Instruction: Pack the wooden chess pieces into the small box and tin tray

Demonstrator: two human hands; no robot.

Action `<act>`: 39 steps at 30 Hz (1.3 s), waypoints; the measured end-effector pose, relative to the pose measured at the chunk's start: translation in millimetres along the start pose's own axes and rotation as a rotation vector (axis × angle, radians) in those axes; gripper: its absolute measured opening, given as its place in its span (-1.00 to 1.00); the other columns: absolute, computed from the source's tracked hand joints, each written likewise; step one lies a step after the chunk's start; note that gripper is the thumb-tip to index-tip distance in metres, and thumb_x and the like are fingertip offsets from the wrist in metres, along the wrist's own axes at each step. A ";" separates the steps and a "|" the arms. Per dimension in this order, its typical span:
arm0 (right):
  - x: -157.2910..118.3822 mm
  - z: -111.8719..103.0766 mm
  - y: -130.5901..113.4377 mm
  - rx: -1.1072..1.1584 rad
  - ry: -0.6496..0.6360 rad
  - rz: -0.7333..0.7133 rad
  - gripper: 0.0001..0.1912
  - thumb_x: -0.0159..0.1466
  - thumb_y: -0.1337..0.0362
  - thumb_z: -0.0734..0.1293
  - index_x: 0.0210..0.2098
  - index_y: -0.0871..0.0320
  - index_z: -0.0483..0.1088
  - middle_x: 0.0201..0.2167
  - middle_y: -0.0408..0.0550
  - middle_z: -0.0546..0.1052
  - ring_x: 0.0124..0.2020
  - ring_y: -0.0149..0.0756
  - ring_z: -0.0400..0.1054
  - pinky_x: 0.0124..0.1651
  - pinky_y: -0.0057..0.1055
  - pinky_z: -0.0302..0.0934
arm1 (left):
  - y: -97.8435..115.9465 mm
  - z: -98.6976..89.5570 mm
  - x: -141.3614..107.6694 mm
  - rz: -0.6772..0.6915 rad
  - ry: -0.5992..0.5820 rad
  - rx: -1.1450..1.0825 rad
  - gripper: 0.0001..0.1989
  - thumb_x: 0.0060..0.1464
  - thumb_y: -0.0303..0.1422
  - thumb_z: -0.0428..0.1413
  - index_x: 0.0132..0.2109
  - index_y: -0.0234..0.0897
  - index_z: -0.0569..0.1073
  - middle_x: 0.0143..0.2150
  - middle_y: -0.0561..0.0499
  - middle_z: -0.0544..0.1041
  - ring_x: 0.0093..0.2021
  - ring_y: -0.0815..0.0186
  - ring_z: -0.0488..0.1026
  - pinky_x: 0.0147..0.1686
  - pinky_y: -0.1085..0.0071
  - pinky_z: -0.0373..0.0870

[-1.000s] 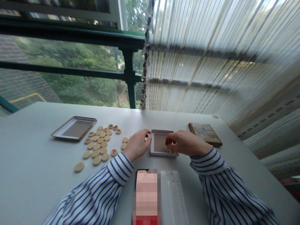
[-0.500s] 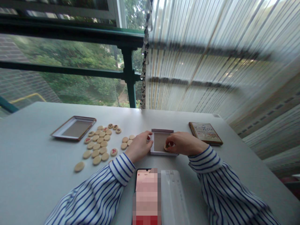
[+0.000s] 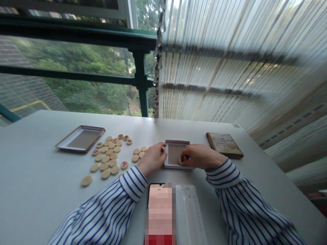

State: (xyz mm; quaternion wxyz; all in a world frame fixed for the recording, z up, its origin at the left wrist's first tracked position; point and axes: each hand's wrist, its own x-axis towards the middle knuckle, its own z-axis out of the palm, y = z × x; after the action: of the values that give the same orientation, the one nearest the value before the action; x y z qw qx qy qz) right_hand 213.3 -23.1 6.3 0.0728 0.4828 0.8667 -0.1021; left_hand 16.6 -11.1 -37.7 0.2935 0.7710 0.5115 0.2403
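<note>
right hand point(image 3: 201, 156) nearer, pinching the marked disc point(image 3: 181, 161) to its left, inside the box point(image 3: 174, 153); left hand point(image 3: 151, 158) half open at the box's left, nothing visibly held.

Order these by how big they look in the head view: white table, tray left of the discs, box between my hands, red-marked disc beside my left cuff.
1. White table
2. Tray and box, unranked: they look close, and your right hand covers part of the box
3. Red-marked disc
</note>
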 end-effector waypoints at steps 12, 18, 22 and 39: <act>-0.7 -1.8 1.7 0.037 -0.024 -0.002 -0.73 0.11 0.11 0.25 -0.30 0.05 0.50 -0.40 -0.08 0.55 -0.40 -0.31 0.39 -0.40 -0.47 0.11 | -0.3 0.2 0.3 -0.026 -0.006 -0.002 -0.68 0.01 -0.37 -0.01 -0.05 -0.28 0.36 -0.23 -0.07 0.50 -0.34 0.30 0.44 -0.29 0.41 0.31; 0.3 -1.1 6.2 0.018 0.005 -0.022 -0.75 0.17 0.21 0.20 -0.31 0.08 0.49 -0.36 -0.06 0.55 -0.32 -0.30 0.39 -0.30 -0.47 0.13 | 0.3 -0.5 0.3 -0.025 -0.012 0.013 -0.68 0.01 -0.37 -0.02 -0.05 -0.28 0.35 -0.22 -0.07 0.50 -0.35 0.31 0.45 -0.31 0.43 0.31; 3.0 1.5 6.7 -0.025 0.017 -0.009 -0.75 0.16 0.26 0.18 -0.31 0.09 0.49 -0.33 -0.05 0.55 -0.28 -0.28 0.38 -0.28 -0.46 0.12 | 1.2 -1.0 0.1 -0.024 -0.018 0.022 -0.68 0.01 -0.37 -0.02 -0.05 -0.30 0.35 -0.21 -0.09 0.50 -0.38 0.32 0.45 -0.32 0.43 0.30; 6.3 6.4 6.4 -0.101 -0.049 -0.006 -0.74 0.17 0.22 0.16 -0.31 0.05 0.47 -0.33 -0.08 0.54 -0.29 -0.27 0.38 -0.34 -0.45 0.08 | 0.7 -0.4 -0.2 -0.024 -0.010 0.046 -0.70 0.02 -0.38 -0.02 -0.06 -0.29 0.36 -0.22 -0.06 0.51 -0.37 0.34 0.46 -0.29 0.43 0.32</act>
State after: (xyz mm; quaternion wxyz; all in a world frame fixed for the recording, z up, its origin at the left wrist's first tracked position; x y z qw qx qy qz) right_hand 215.6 -16.2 -1.9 0.1178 0.4735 0.8701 -0.0700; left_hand 16.8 -11.4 -37.0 0.2811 0.7727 0.5246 0.2209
